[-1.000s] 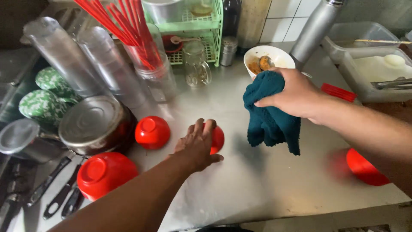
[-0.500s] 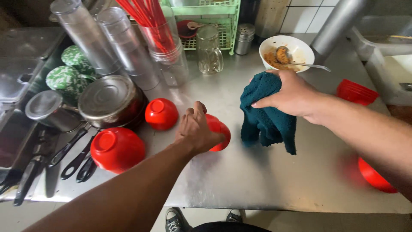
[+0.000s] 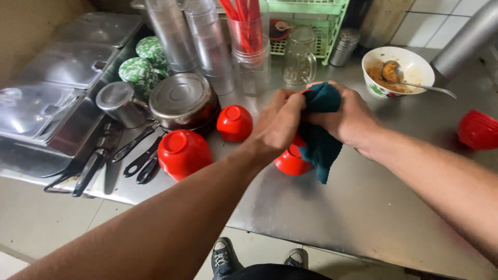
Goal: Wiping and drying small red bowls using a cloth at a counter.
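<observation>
**Both hands met over a red bowl and a dark cloth**

The left hand (image 3: 277, 124) and the right hand (image 3: 347, 119) came together above the steel bench (image 3: 373, 207). The right hand's grip was clenched on a dark teal cloth (image 3: 319, 140), which hung down from the fist toward the bench. The left hand's fingers curled against the cloth and a small red bowl (image 3: 291, 159); whether its grip had closed on the bowl could not be told, as the knuckles hid the fingertips. The bowl sat just below both hands, partly covered by the cloth.

Two more red bowls stood upside down on the bench to the left: a smaller one (image 3: 234, 122) and a larger one (image 3: 183, 152). Behind them lay a steel pot with lid (image 3: 181, 101), stacked clear cups (image 3: 207, 41) and a glass mug (image 3: 300, 58). A white bowl with food and a spoon (image 3: 399, 70) stood at the far right side, and a stack of red bowls (image 3: 478, 129) sat at the bench's right edge.
</observation>
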